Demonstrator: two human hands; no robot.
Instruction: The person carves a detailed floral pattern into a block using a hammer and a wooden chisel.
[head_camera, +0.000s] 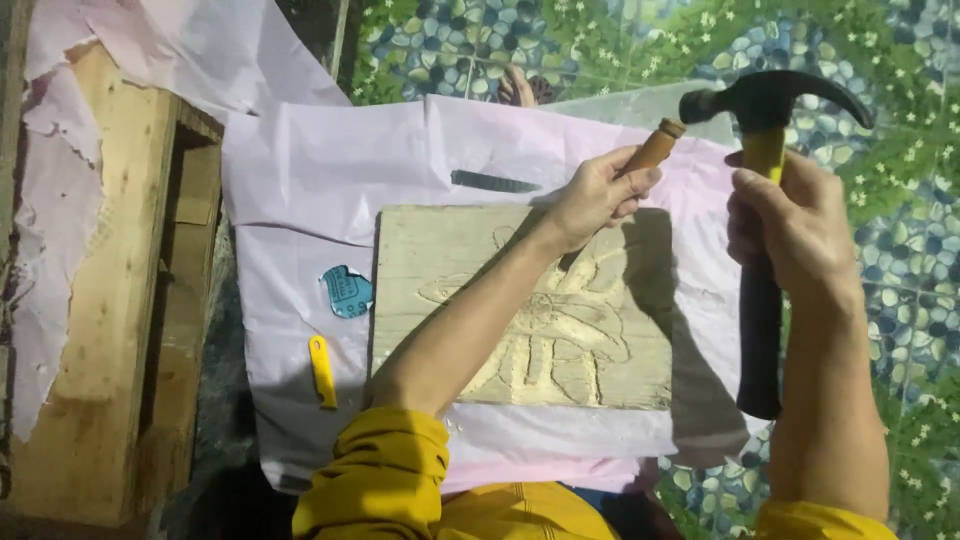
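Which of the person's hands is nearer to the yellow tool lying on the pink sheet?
Left. The left hand grips a chisel over the carved board, right of the yellow tool; the right hand holds the hammer farther right.

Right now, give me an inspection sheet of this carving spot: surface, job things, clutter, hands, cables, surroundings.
Surface: pale pink sheet spread on the floor, creased; the wood panel lies flat on it.
Job things: panel carries a partly carved flower relief; chisel with a wooden handle set tilted onto the panel; claw hammer raised to its right, apart from the chisel.
Clutter: yellow tool, small blue piece, dark flat strip, all on the sheet.
Hands: left hand grips the chisel; right hand grips the hammer handle.
Cables: nothing seen.
Surroundings: wooden crate at left, pebble-patterned tile floor, toes at the sheet's far edge.
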